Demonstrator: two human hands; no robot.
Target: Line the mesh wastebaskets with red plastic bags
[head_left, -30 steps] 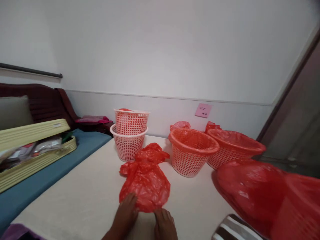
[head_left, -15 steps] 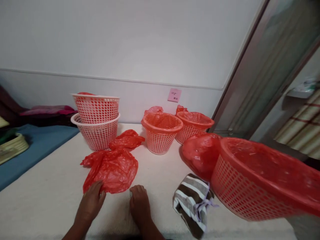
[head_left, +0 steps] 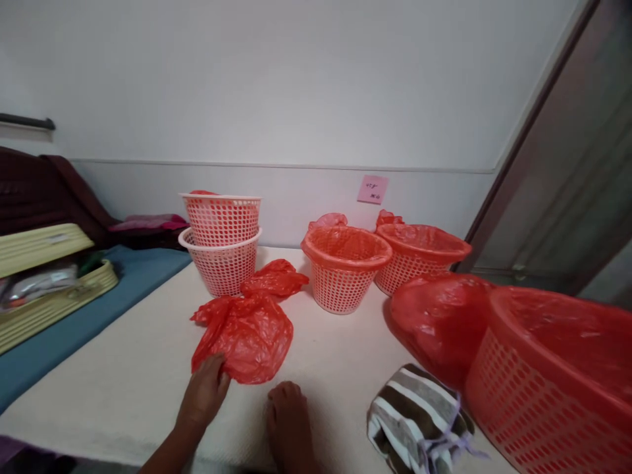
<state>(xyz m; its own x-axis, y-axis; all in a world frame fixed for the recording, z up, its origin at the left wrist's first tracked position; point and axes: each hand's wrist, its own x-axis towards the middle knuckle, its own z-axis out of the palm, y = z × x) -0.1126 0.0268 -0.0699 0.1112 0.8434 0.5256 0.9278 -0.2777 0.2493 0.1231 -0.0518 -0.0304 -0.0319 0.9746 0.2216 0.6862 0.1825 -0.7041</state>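
Note:
A crumpled red plastic bag (head_left: 247,332) lies flat on the cream surface (head_left: 123,388) in front of me. My left hand (head_left: 205,390) is at the bag's near left corner, fingers closed on its edge. My right hand (head_left: 288,421) rests curled on the surface just right of the bag, apart from it, with nothing seen in it. A second red bag (head_left: 275,278) lies bunched just behind the first.
Two pink mesh baskets (head_left: 222,253) stand stacked at the back left. Two orange baskets lined with red bags (head_left: 345,273) (head_left: 419,253) stand at the back. A large lined basket (head_left: 557,375) lies tilted at the right, a striped cloth (head_left: 415,415) beside it. A yellow case (head_left: 49,293) sits at the left.
The view swung right and then back left. My right hand has come off the bag's edge and now rests curled on the surface; my left hand stays on the bag.

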